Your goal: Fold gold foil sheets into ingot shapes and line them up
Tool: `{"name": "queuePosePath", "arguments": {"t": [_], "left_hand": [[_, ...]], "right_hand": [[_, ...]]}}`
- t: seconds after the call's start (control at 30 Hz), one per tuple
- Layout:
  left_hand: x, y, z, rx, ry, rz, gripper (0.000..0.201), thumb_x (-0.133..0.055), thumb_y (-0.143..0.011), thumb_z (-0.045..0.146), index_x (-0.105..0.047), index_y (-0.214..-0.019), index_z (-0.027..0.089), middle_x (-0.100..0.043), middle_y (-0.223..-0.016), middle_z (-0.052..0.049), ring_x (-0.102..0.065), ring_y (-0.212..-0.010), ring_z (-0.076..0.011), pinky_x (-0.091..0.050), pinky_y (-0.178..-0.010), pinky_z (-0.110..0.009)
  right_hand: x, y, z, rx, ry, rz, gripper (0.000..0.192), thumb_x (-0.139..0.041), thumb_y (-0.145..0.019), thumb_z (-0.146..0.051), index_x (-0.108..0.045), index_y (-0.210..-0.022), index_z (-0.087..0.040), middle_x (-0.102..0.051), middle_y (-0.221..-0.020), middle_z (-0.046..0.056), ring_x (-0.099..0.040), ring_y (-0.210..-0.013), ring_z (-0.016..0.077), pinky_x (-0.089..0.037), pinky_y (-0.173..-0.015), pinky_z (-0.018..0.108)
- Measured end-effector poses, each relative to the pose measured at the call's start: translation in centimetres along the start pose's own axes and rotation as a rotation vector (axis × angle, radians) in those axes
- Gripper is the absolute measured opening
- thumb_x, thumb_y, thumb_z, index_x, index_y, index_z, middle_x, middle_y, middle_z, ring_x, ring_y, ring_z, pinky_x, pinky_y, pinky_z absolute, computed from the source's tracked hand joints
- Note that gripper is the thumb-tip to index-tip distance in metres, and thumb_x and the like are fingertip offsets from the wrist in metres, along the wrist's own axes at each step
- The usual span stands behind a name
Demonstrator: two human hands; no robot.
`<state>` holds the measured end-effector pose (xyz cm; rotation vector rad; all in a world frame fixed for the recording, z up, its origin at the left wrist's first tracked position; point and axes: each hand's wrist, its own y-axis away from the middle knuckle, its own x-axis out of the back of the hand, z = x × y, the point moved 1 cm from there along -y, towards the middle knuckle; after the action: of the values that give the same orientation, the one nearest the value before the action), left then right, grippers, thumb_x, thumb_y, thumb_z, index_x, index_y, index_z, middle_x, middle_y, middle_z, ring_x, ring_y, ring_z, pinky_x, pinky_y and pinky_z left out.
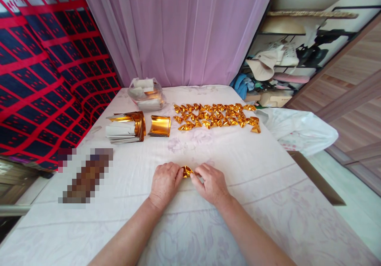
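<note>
My left hand and my right hand rest on the white cloth-covered table and pinch a small piece of gold foil paper between their fingertips; the piece looks partly folded. Further back lie several folded gold foil pieces in rows. To the left of those sit a curled gold foil sheet and a stack of foil sheets with white backs showing.
A clear plastic bag of paper stands at the back left. A white plastic bag hangs over the right table edge. A blurred patch lies at the left. A pink curtain hangs behind, with shelves at right.
</note>
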<state>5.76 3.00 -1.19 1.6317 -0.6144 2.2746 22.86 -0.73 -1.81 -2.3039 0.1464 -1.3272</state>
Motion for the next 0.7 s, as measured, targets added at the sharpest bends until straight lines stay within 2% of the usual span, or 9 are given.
{"name": "queuePosePath", "arguments": {"t": [0.23, 0.37, 0.57, 0.7], "left_hand": [[0.3, 0.1, 0.0, -0.026, 0.053, 0.012, 0.028, -0.049, -0.095, 0.038, -0.062, -0.079, 0.019, -0.064, -0.076, -0.004, -0.059, -0.074, -0.0214, -0.038, -0.070, -0.034], [0.4, 0.0, -0.1, -0.027, 0.065, 0.010, 0.023, -0.052, -0.093, 0.034, -0.061, -0.078, 0.019, -0.064, -0.075, -0.003, -0.059, -0.073, -0.0207, -0.038, -0.069, -0.034], [0.1, 0.1, -0.2, -0.078, -0.028, 0.036, 0.022, -0.049, -0.095, 0.026, -0.062, -0.079, 0.018, -0.063, -0.075, -0.004, -0.058, -0.073, -0.0204, -0.037, -0.070, -0.034], [0.4, 0.2, -0.1, -0.122, -0.105, 0.059, 0.024, -0.049, -0.095, 0.027, -0.062, -0.077, 0.018, -0.062, -0.074, -0.004, -0.057, -0.073, -0.0210, -0.036, -0.069, -0.035]], "right_hand": [[0.2, -0.1, 0.5, -0.002, 0.098, 0.037, 0.031, -0.042, -0.094, -0.021, -0.058, -0.067, -0.020, -0.058, -0.066, 0.001, -0.053, -0.065, 0.0119, -0.033, -0.064, 0.024], [0.0, -0.1, 1.0, -0.008, 0.116, 0.014, 0.032, -0.041, -0.097, -0.024, -0.062, -0.074, -0.020, -0.062, -0.071, 0.002, -0.056, -0.069, 0.0126, -0.035, -0.066, 0.023], [-0.3, 0.2, 1.1, -0.035, 0.092, 0.037, 0.020, -0.046, -0.095, -0.028, -0.062, -0.086, -0.019, -0.065, -0.076, 0.002, -0.060, -0.072, 0.0141, -0.038, -0.067, 0.024], [-0.4, 0.3, 1.0, -0.030, 0.123, 0.037, 0.016, -0.047, -0.092, -0.025, -0.058, -0.082, -0.020, -0.064, -0.072, 0.000, -0.059, -0.068, 0.0132, -0.037, -0.065, 0.023]]}}
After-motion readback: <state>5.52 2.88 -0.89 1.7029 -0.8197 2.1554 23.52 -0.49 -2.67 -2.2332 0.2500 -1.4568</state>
